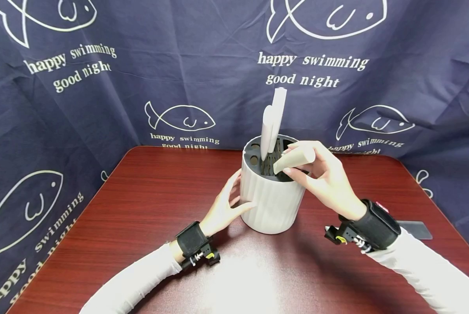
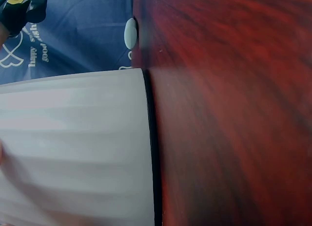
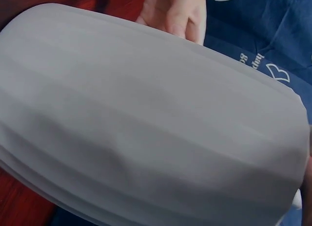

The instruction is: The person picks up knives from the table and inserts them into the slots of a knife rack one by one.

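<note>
A white ribbed knife block (image 1: 271,205) with a dark slotted top stands on the table. Two knives with white handles (image 1: 278,113) stick up from its top. My right hand (image 1: 324,179) pinches a cream handle (image 1: 297,159), tilted over the front right of the top; whatever is below that handle is hidden. Along the block's left side lies my left hand (image 1: 224,207), its thumb stretched across the front and its fingers fairly straight against the wall. The right wrist view shows the left hand (image 3: 178,16) behind the block's ribbed wall (image 3: 146,109).
Partly behind the right wrist, a flat grey piece (image 1: 416,230) lies on the red-brown table (image 1: 160,183). A pale oval object (image 2: 130,33) shows at the table's edge in the left wrist view. Behind hangs a blue printed cloth (image 1: 226,65).
</note>
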Action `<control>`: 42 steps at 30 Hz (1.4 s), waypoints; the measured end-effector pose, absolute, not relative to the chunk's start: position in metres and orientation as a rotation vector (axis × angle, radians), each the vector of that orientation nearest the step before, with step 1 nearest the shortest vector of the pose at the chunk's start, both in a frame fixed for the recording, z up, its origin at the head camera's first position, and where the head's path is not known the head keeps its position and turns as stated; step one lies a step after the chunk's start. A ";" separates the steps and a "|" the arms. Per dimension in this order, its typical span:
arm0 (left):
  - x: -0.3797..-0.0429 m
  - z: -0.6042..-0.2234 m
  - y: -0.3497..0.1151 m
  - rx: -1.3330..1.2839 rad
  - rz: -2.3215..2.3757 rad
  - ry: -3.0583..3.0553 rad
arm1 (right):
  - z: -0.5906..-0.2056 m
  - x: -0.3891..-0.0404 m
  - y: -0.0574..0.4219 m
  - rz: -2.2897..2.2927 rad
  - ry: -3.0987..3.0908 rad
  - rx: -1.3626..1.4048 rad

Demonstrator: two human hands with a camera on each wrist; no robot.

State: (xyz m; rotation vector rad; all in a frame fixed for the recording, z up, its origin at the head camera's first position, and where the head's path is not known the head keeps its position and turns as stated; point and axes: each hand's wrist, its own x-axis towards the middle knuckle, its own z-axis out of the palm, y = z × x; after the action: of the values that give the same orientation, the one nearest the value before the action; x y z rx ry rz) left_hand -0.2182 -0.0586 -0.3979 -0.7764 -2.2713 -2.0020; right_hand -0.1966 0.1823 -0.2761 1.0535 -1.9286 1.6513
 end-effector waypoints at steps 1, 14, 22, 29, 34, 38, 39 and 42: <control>-0.218 -0.398 -0.059 -0.777 -2.002 -2.270 | -0.276 -0.196 0.184 1.651 -1.938 1.055; -0.220 -0.399 -0.059 -0.778 -1.995 -2.270 | -0.283 -0.192 0.213 1.659 -2.039 1.065; -0.220 -0.400 -0.059 -0.774 -1.987 -2.273 | -0.287 -0.188 0.235 1.601 -2.071 1.058; -0.221 -0.400 -0.058 -0.772 -1.989 -2.271 | -0.294 -0.184 0.253 1.619 -2.065 1.021; -0.220 -0.400 -0.058 -0.771 -1.991 -2.269 | -0.300 -0.182 0.267 1.533 -2.195 0.949; -0.220 -0.399 -0.058 -0.771 -1.996 -2.264 | -0.306 -0.180 0.276 1.408 -2.321 0.891; -0.219 -0.398 -0.058 -0.770 -1.996 -2.264 | -0.308 -0.179 0.278 1.373 -2.350 0.872; -0.220 -0.399 -0.058 -0.771 -2.000 -2.266 | -0.315 -0.179 0.284 1.291 -2.415 0.856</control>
State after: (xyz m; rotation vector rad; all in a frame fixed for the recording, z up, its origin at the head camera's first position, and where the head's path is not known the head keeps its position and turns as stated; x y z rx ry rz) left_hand -0.2198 -0.0579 -0.3989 -0.7707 -2.2656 -1.9999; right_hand -0.1785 0.2843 -0.3146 0.8558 -2.4146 1.2911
